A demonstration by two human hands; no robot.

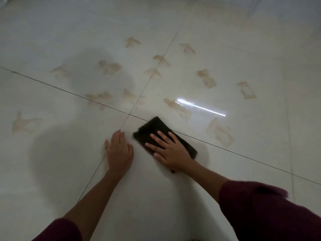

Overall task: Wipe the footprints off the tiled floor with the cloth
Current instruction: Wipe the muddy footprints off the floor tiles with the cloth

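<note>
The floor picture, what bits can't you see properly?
- Head view: the part of the cloth under the right hand, and any mark beneath it, is covered.
- Head view: the cloth's left edge is smeared by motion blur.
- Head view: the floor under the left hand is hidden.
- Head view: a light glare washes out part of one footprint.
- Head view: the top right corner is cut off by the edge.

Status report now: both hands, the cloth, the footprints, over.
Right hand flat on dark cloth, pressing it to the tiled floor. Left hand bare, braced on tile. Many brown footprints ahead, unwiped. Nothing in the way.
</note>
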